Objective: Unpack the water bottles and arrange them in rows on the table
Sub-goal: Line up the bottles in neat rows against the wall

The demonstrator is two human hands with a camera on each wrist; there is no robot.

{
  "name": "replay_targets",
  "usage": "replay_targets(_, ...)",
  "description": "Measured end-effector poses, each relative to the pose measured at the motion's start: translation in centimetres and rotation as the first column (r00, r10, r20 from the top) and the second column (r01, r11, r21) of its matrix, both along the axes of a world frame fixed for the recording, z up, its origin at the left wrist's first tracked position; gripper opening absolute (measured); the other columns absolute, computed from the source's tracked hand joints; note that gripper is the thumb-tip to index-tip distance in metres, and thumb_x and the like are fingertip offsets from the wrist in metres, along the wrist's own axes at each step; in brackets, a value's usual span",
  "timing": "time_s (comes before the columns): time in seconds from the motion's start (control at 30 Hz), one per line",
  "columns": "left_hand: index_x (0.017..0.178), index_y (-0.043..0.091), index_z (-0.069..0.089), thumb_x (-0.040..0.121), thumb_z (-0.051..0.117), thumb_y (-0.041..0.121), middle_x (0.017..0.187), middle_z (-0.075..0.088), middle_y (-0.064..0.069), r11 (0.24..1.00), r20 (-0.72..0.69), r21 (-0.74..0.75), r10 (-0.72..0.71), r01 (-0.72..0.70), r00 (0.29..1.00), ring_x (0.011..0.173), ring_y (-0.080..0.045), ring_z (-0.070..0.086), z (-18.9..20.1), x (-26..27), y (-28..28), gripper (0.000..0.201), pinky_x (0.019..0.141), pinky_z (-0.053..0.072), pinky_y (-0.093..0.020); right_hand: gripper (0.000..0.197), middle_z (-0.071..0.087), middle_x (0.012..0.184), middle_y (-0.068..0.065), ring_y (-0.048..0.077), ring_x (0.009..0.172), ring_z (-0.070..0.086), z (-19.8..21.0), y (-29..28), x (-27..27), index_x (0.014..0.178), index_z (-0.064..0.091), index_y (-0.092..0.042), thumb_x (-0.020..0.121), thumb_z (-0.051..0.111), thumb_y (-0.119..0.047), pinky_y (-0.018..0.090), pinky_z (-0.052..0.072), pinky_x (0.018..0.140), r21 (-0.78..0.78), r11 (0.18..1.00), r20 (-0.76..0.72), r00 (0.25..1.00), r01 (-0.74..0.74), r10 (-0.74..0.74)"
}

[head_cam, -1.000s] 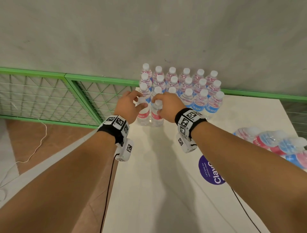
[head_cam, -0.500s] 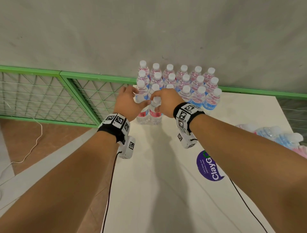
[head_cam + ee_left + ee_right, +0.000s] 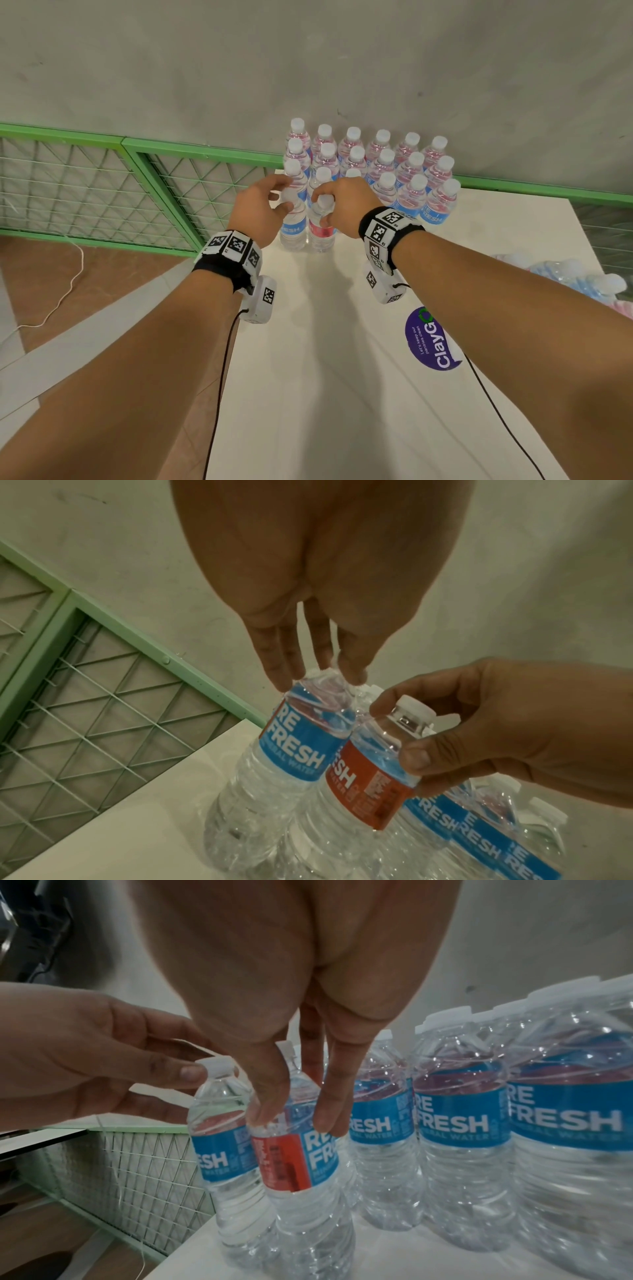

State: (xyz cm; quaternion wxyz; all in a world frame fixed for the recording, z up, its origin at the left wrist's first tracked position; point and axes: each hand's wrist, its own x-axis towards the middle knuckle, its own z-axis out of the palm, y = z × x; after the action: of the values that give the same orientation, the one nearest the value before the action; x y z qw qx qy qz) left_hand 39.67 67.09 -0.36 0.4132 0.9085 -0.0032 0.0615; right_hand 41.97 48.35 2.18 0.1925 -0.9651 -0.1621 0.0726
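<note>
Several capped water bottles (image 3: 383,161) stand in rows at the table's (image 3: 325,394) far edge against the wall. Two more stand upright in front of the block's left end. My left hand (image 3: 270,202) (image 3: 318,669) pinches the top of the left one, a blue-label bottle (image 3: 292,233) (image 3: 294,750) (image 3: 219,1145), and hides its cap in the left wrist view. My right hand (image 3: 329,209) (image 3: 298,1112) grips the neck and shoulder of the red-and-blue-label bottle (image 3: 321,236) (image 3: 369,772) (image 3: 301,1164) beside it.
A wrapped pack of bottles (image 3: 582,277) lies at the table's right edge. A purple sticker (image 3: 430,339) is on the tabletop near my right forearm. A green mesh fence (image 3: 102,185) runs left of the table, with a white cable (image 3: 68,274) on the floor.
Both hands stay on the tops of the same two front bottles, which stand in about the same spot. The head view has shifted slightly.
</note>
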Motion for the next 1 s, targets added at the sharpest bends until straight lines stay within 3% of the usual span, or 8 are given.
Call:
replay_targets(0.07,0.120,0.025,0.063,0.078,0.079,0.026,0.108,0.063,0.009,1.000,-0.024,0.010,0.028,-0.028,0.999,0.088,-0.011,0.061,-0.1,0.1,0.0,0.045,0.078,0.049,-0.025,0.040,0.069,0.104,0.007,0.024,0.096,0.062,0.1,0.0,0.0,0.116,0.068,-0.022,0.076,0.075,-0.018,0.026,0.047,0.080,-0.003,1.000,0.001,1.000,0.001,-0.001)
replay_targets(0.13,0.112,0.023,0.066,0.074,0.083,0.032,0.100,0.065,0.010,0.997,-0.056,0.026,0.074,-0.072,0.996,0.081,-0.012,0.064,-0.2,0.2,0.1,0.043,0.073,0.049,-0.025,0.041,0.069,0.104,0.006,0.024,0.096,0.062,0.1,-0.2,-0.1,0.116,0.069,-0.022,0.076,0.077,-0.018,0.028,0.049,0.082,0.013,1.000,0.004,1.000,0.006,-0.006)
replay_targets(0.27,0.107,0.023,0.070,0.077,0.081,0.027,0.094,0.068,0.011,0.994,-0.077,0.064,0.093,-0.089,0.993,0.080,-0.012,0.066,-0.3,0.4,0.0,0.033,0.069,0.044,-0.021,0.040,0.069,0.105,0.006,0.024,0.097,0.062,0.2,-0.2,-0.4,0.115,0.069,-0.023,0.076,0.077,-0.018,0.032,0.051,0.085,0.017,1.000,0.010,1.000,0.012,-0.012)
replay_targets(0.83,0.115,0.023,0.065,0.081,0.077,0.026,0.107,0.066,0.007,0.994,-0.055,0.108,0.031,-0.025,0.998,0.081,-0.011,0.062,-0.9,0.9,0.1,0.035,0.071,0.045,-0.023,0.043,0.067,0.106,0.005,0.023,0.097,0.061,-0.6,-0.2,-0.5,0.115,0.068,-0.026,0.074,0.077,-0.016,0.025,0.046,0.081,0.044,0.997,0.000,0.998,0.063,-0.063)
replay_targets(1.0,0.130,0.019,0.057,0.079,0.080,0.029,0.123,0.055,0.000,0.997,-0.075,0.079,0.019,-0.013,0.997,0.089,-0.014,0.063,-0.3,-0.8,0.6,0.056,0.079,0.051,-0.028,0.042,0.068,0.106,0.006,0.024,0.097,0.062,-0.3,0.0,-0.5,0.115,0.068,-0.024,0.075,0.077,-0.016,0.031,0.052,0.085,0.040,0.997,-0.010,0.998,0.062,-0.062)
